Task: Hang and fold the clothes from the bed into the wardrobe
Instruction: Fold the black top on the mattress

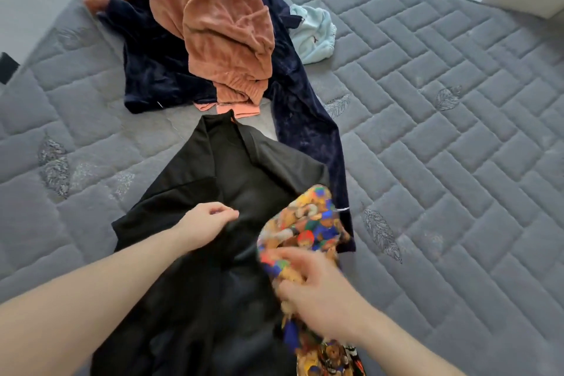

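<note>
A: What's biggest here?
B: One bed (442, 137), a bare grey quilted mattress that fills the view.

A: And how many clothes are on it?
B: Five that I can count. One black garment (232, 198) lies nearest the person, its long axis running from the near edge away up the bed, its collar end pointing to the far pile. One navy velvet garment (305, 119) is spread at the far side, one leg or sleeve trailing down along the black garment's right edge. One orange fleece top (219, 18) is heaped on the navy one. One patterned cloth (308, 226), many-coloured, lies crumpled on the black garment's right side. One pale blue item (314, 33) sits just right of the pile, touching the navy velvet.

A: The hands?
B: Two. The left hand (207, 223) rests on the black garment, fingers curled and pinching its fabric. The right hand (314, 287) is blurred; its fingers look curled into the patterned cloth, gripping it.
</note>
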